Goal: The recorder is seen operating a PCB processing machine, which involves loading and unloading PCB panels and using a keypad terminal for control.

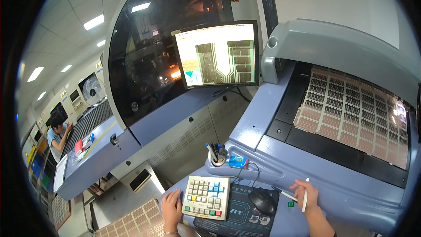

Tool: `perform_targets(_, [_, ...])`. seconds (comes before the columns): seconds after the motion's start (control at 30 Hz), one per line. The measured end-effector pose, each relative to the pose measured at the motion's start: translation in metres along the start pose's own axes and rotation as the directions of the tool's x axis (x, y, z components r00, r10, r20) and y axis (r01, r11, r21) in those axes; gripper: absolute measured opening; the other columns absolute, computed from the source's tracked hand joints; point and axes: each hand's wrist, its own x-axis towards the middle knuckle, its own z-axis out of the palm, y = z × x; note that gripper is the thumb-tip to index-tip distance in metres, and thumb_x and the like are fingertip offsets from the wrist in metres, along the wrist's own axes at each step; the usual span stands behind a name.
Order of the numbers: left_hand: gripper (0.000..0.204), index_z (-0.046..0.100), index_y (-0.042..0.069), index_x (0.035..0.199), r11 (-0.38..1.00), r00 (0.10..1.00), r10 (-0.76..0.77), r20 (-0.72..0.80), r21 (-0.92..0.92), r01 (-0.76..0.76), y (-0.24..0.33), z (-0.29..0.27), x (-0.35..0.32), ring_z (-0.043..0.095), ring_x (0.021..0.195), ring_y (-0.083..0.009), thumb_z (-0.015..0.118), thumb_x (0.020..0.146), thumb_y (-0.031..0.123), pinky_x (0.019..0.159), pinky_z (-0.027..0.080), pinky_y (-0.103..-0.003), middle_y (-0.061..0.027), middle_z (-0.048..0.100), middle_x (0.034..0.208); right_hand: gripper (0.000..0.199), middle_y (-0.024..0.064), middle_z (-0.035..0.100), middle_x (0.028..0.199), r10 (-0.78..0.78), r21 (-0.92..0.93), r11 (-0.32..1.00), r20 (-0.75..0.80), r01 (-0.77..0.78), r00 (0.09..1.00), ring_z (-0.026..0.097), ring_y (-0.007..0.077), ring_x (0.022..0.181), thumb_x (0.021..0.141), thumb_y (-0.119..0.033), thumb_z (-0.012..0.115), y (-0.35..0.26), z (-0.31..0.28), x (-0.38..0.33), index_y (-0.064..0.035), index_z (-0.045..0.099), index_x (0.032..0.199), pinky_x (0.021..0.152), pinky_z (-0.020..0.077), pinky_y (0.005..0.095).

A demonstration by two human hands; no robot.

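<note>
My left hand lies flat on the blue-grey console, fingers apart, just left of a cream keypad with coloured keys. My right hand rests on the console edge to the right of a black mouse and is closed around a thin white pen held upright. A second slim pen lies between the mouse and that hand. A dark mouse mat sits under the mouse and the keypad's corner.
A monitor shows an enlarged circuit picture. A large panel of copper circuit pieces lies on the machine bed at right. A pen cup stands behind the keypad. Another circuit panel lies lower left. A person works far left.
</note>
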Motion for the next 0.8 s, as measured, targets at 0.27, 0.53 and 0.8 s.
perform_targets(0.27, [0.039,0.069,0.011,0.123,1.0,1.0,0.002,-0.006,-0.014,-0.002,0.0012,-0.0011,0.0008,0.057,0.117,-0.0307,0.061,0.085,0.008,0.104,0.042,-0.042,-0.0058,0.069,0.123,0.019,0.0143,0.072,0.079,0.0,-0.005,1.0,-0.001,0.0,1.0,0.062,0.0133,0.052,0.105,-0.012,0.044,0.0019,0.0015,-0.0008,-0.0029,0.057,0.115,0.05,0.0514,0.0266])
perform_targets(0.53, [0.038,0.069,0.011,0.122,1.0,1.0,-0.013,0.004,-0.007,0.013,0.0037,-0.0023,0.0011,0.058,0.117,-0.0306,0.061,0.086,0.008,0.104,0.042,-0.042,-0.0059,0.069,0.122,0.019,0.0137,0.072,0.08,-0.039,-0.014,0.999,0.0,0.039,0.999,0.062,0.014,0.052,0.103,-0.008,0.045,0.0014,0.0018,0.0015,-0.0026,0.058,0.115,0.05,0.052,0.0274])
perform_targets(0.8, [0.034,0.071,0.011,0.119,1.0,1.0,-0.003,0.016,0.002,0.003,0.0009,-0.0009,0.0015,0.058,0.117,-0.0303,0.062,0.086,0.01,0.103,0.042,-0.042,-0.0049,0.069,0.123,0.02,0.0137,0.072,0.082,-0.045,-0.019,0.999,-0.001,0.045,0.999,0.062,0.0139,0.053,0.099,-0.001,0.046,-0.0004,0.0014,0.0025,-0.0021,0.059,0.114,0.051,0.0525,0.0276])
